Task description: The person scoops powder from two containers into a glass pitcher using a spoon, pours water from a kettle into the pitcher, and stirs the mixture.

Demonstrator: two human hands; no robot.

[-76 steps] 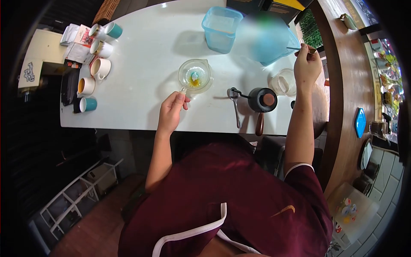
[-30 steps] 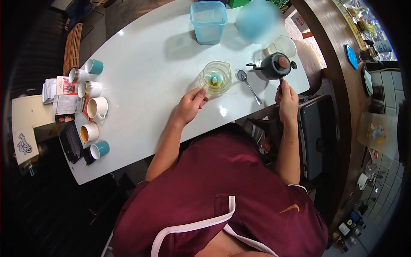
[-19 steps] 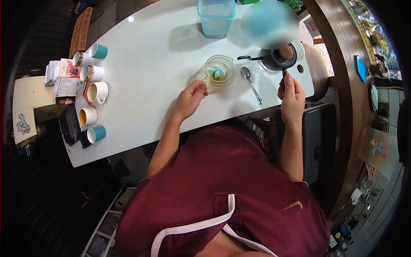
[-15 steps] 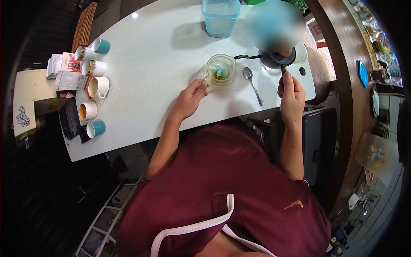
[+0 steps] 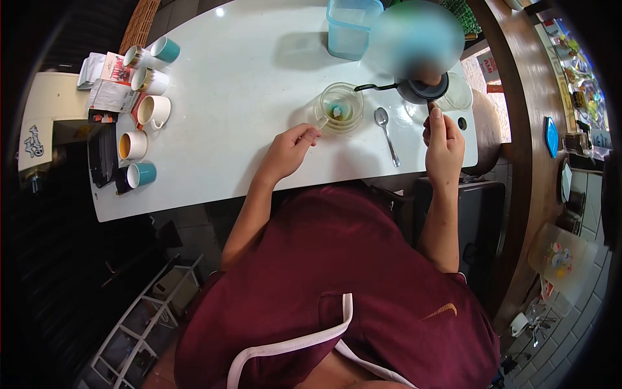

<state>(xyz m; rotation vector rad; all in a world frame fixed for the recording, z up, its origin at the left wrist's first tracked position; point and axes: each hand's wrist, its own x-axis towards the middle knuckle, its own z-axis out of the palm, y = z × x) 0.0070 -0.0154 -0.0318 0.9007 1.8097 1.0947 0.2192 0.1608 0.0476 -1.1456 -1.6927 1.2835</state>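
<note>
My left hand [image 5: 289, 153] pinches the small handle of a clear glass cup [image 5: 355, 98], which rests on a clear glass saucer. A little yellow-green liquid with a pale turquoise bit shows at the bottom of the cup. On the right, my right hand [image 5: 446, 144] grips the handle of a black gooseneck kettle [image 5: 411, 93]. Its thin spout points left, with the tip over the cup's right rim. Between the hands, a metal spoon [image 5: 387, 135] lies on the white table [image 5: 240, 117].
Several mugs [image 5: 153, 111] line the table's left end beside packets and a black case [image 5: 102, 155]. A translucent blue container [image 5: 350, 32] stands at the back, next to a blurred patch. Near the right end sits a clear glass vessel [image 5: 461, 94].
The view has tilted slightly, shifting the table and mugs within it. Both hands keep their grips, and the kettle spout stays at the cup's rim.
</note>
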